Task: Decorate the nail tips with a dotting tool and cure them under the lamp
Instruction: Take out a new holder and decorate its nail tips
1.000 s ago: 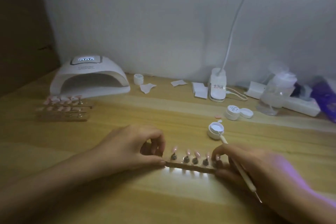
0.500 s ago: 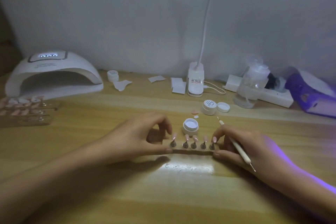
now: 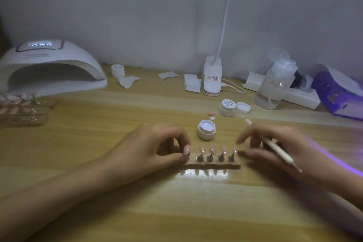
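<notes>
Left hand [image 3: 157, 147]: lower centre of the frame; thumb and curled fingers pinch the left end of the holder strip [image 3: 212, 166], pressing it to the desk [image 3: 117, 202].
Right hand [image 3: 275, 149]: right of centre, blurred; fingers gripping the dotting tool [image 3: 277, 148], which lies slanted across them. Whether they touch the strip's right end cannot be told.
Nail tips [image 3: 212, 150]: four pink tips show plainly, upright on small stands along the strip, between the two hands.
Gel jar [image 3: 206, 129]: open, just above the strip.
Curing lamp [image 3: 51, 68]: upper left of the frame, display lit, well apart from the strip.
Hazard, smearing: the tips stand close together, so a tool coming in off-line could probably brush a neighbouring tip.
Hazard, tipping: the stands look top-heavy; a sideways push from either hand could topple one.
Hazard, spill: the open jar sits near the right hand's path and could be knocked.
Hazard, transfer: carrying the strip to the lamp tilted may let uncured dots run.
</notes>
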Tool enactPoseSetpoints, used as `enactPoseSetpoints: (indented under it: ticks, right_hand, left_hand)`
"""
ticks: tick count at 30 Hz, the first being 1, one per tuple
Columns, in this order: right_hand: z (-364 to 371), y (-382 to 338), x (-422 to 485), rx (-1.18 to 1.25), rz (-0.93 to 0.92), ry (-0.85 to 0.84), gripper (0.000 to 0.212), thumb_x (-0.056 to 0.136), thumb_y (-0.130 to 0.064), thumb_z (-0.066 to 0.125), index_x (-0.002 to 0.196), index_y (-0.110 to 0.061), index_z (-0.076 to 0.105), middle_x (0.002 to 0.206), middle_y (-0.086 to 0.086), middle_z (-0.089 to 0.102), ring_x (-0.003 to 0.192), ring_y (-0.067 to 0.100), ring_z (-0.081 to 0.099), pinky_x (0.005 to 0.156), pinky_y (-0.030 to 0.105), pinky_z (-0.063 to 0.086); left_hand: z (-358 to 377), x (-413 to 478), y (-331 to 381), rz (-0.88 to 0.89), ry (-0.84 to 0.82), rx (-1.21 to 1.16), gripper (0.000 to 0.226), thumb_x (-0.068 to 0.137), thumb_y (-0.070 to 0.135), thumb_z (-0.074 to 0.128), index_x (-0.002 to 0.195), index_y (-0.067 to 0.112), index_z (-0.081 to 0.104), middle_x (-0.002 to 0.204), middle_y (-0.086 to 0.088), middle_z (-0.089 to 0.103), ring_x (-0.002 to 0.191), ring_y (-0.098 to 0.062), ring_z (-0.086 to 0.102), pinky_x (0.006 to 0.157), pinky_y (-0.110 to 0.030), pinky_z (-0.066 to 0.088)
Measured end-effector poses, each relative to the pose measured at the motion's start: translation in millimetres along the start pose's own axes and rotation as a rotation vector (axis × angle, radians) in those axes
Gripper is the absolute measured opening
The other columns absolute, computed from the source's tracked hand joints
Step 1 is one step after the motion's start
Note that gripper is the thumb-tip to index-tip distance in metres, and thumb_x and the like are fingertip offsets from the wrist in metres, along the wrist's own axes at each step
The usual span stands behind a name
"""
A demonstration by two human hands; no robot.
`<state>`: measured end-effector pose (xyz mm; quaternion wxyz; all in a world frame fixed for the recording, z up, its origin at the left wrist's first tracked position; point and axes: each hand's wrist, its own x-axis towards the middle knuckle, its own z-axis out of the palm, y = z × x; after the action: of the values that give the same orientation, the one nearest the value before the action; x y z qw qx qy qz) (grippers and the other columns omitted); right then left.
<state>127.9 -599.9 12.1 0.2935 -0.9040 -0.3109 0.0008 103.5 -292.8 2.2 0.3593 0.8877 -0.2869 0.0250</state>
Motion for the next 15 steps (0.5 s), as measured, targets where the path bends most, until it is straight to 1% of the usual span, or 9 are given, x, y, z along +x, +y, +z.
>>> enactPoseSetpoints:
  ticks: [2, 4, 5, 7, 8, 9, 11, 13, 15]
  right_hand:
    - [-7, -2, 9, 0.097, 0.01, 0.139, 0.018, 0.093, -0.036, 0.055, 0.108, -0.035, 0.064, 0.076, -0.005, 0.064, 0.062, 0.01, 0.056, 0.058, 0.017, 0.042]
    - [-6, -9, 20, 0.325, 0.024, 0.217, 0.026, 0.098, -0.035, 0.045, 0.116, -0.032, 0.064, 0.074, 0.006, 0.065, 0.056, 0.01, 0.05, 0.05, 0.018, 0.038]
    - [-2, -13, 24, 0.43, 0.034, 0.244, 0.031, 0.099, -0.038, 0.042, 0.119, -0.031, 0.064, 0.074, 0.008, 0.065, 0.056, 0.012, 0.049, 0.046, 0.02, 0.036]
    - [8, -21, 33, 0.563, 0.069, 0.309, 0.038, 0.1, -0.043, 0.038, 0.121, -0.03, 0.067, 0.076, 0.005, 0.065, 0.061, 0.011, 0.051, 0.045, 0.021, 0.037]
    - [12, -24, 37, 0.608, 0.097, 0.338, 0.039, 0.1, -0.044, 0.039, 0.117, -0.028, 0.071, 0.078, 0.002, 0.065, 0.065, 0.011, 0.053, 0.046, 0.02, 0.039]
    - [16, -27, 41, 0.654, 0.129, 0.358, 0.04, 0.099, -0.043, 0.041, 0.111, -0.025, 0.074, 0.08, 0.001, 0.065, 0.069, 0.01, 0.055, 0.048, 0.02, 0.041]
    - [23, -31, 47, 0.748, 0.193, 0.387, 0.036, 0.098, -0.039, 0.045, 0.102, -0.021, 0.077, 0.082, 0.0, 0.066, 0.073, 0.01, 0.058, 0.051, 0.02, 0.045]
    - [31, -32, 47, 0.808, 0.227, 0.411, 0.028, 0.098, -0.032, 0.051, 0.103, -0.02, 0.075, 0.085, -0.002, 0.064, 0.078, 0.01, 0.059, 0.057, 0.021, 0.05]
    - [38, -30, 40, 0.818, 0.219, 0.412, 0.023, 0.097, -0.027, 0.053, 0.106, -0.02, 0.072, 0.089, -0.004, 0.062, 0.084, 0.01, 0.059, 0.067, 0.025, 0.056]
  left_hand:
    - [0, -4, 6, 0.049, 0.029, 0.166, 0.008, 0.089, 0.041, 0.06, 0.086, 0.033, 0.059, 0.088, 0.019, 0.06, 0.08, -0.004, 0.058, 0.063, -0.027, 0.049]
    - [1, -7, 12, 0.067, 0.055, 0.296, 0.015, 0.086, 0.048, 0.047, 0.088, 0.036, 0.054, 0.089, 0.022, 0.059, 0.082, -0.001, 0.056, 0.061, -0.034, 0.051]
    - [1, -8, 15, 0.065, 0.063, 0.313, 0.016, 0.085, 0.049, 0.045, 0.089, 0.036, 0.054, 0.089, 0.022, 0.059, 0.082, 0.0, 0.056, 0.061, -0.034, 0.051]
    - [0, -7, 18, 0.032, 0.075, 0.283, 0.009, 0.085, 0.044, 0.052, 0.088, 0.036, 0.056, 0.087, 0.023, 0.061, 0.082, 0.001, 0.059, 0.063, -0.034, 0.051]
    - [-1, -5, 17, 0.007, 0.085, 0.247, 0.004, 0.086, 0.039, 0.059, 0.087, 0.036, 0.057, 0.087, 0.023, 0.063, 0.082, 0.001, 0.061, 0.064, -0.033, 0.051]
    - [-2, -2, 17, -0.015, 0.103, 0.208, 0.007, 0.086, 0.033, 0.065, 0.087, 0.035, 0.058, 0.086, 0.023, 0.065, 0.083, 0.0, 0.062, 0.063, -0.032, 0.049]
    - [-3, 2, 15, -0.033, 0.126, 0.143, 0.01, 0.087, 0.027, 0.067, 0.086, 0.034, 0.059, 0.087, 0.023, 0.066, 0.083, -0.002, 0.064, 0.059, -0.029, 0.046]
    - [-1, 1, 15, -0.016, 0.118, 0.144, 0.005, 0.086, 0.033, 0.062, 0.087, 0.035, 0.058, 0.088, 0.024, 0.064, 0.081, -0.004, 0.064, 0.059, -0.031, 0.049]
    - [1, -5, 13, -0.005, 0.092, 0.113, 0.008, 0.085, 0.03, 0.063, 0.086, 0.034, 0.057, 0.088, 0.021, 0.063, 0.079, -0.006, 0.063, 0.061, -0.033, 0.052]
